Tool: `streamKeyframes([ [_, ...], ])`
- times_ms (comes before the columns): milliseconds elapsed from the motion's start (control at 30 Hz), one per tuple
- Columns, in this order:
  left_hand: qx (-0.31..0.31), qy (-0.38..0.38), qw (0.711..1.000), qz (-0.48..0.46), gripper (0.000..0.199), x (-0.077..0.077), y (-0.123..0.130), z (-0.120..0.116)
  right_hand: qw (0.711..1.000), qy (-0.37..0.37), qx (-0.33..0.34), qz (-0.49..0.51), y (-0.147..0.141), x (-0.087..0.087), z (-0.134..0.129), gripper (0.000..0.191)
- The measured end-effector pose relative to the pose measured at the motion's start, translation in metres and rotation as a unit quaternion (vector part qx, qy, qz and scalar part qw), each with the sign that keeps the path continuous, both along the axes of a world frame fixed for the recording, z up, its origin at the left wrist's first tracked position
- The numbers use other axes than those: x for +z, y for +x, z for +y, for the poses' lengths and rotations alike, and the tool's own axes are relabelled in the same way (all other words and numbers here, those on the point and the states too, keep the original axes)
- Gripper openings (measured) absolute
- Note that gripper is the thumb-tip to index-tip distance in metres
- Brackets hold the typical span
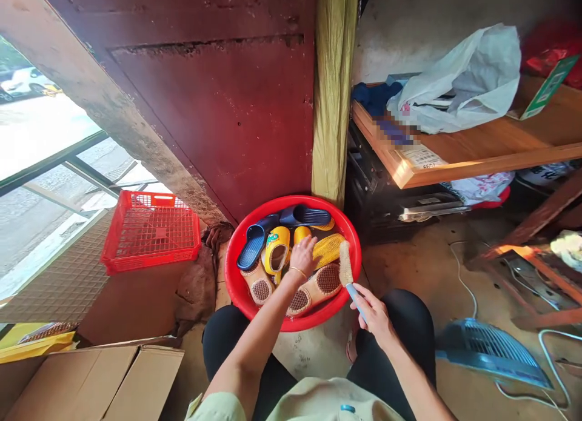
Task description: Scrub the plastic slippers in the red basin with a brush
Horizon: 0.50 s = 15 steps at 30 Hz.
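A red plastic basin (231, 269) stands on the floor between my knees, filled with several slippers. My left hand (302, 257) reaches in, fingers curled on a yellow slipper (330, 249); the fingertips are partly hidden. In my right hand (370, 309) is the blue handle of a scrub brush (346, 265), its pale bristle head over the basin's right rim. Another yellow slipper (276, 251) with a green figure lies left of my left hand. Dark blue slippers (251, 246) are at the back and left. Beige slippers (314, 289) lie sole up near the front.
A red crate (152, 230) sits to the left, above cardboard boxes (91, 381). Behind the basin is a dark red door (218, 106) beside a yellowish curtain (334, 94). A wooden table (482, 151) with a white bag is at right; a blue fan (495, 351) lies below.
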<state>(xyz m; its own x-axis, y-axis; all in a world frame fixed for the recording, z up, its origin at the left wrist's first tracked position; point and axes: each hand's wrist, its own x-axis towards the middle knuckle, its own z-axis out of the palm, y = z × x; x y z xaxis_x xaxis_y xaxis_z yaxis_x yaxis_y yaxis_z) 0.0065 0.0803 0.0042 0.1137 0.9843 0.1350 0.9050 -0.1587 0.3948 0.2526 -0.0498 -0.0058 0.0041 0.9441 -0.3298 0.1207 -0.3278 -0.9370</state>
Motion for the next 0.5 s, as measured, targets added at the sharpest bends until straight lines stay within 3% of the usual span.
streamKeyframes([
  [33, -0.023, -0.052, 0.998, 0.008, 0.076, -0.005, 0.016, 0.002, 1.0, -0.001, 0.003, 0.006, -0.002, -0.003, 0.001, 0.085],
  [133, -0.001, -0.141, 0.989, 0.032, 0.094, -0.019, 0.048, 0.012, 1.0, 0.005, 0.018, 0.018, -0.011, -0.009, 0.001, 0.083],
  [300, 0.034, -0.182, 0.983, 0.009, 0.09, -0.026, 0.05, 0.023, 0.998, 0.02, 0.023, 0.05, -0.018, -0.012, 0.0, 0.079],
  [433, 0.103, -0.173, 0.967, -0.158, 0.088, -0.022, 0.03, 0.018, 0.998, 0.038, 0.028, 0.046, -0.016, -0.015, -0.002, 0.076],
  [500, 0.13, -0.175, 0.928, -0.301, 0.082, -0.017, 0.014, 0.013, 0.997, 0.064, 0.035, 0.014, -0.017, -0.015, -0.004, 0.071],
])
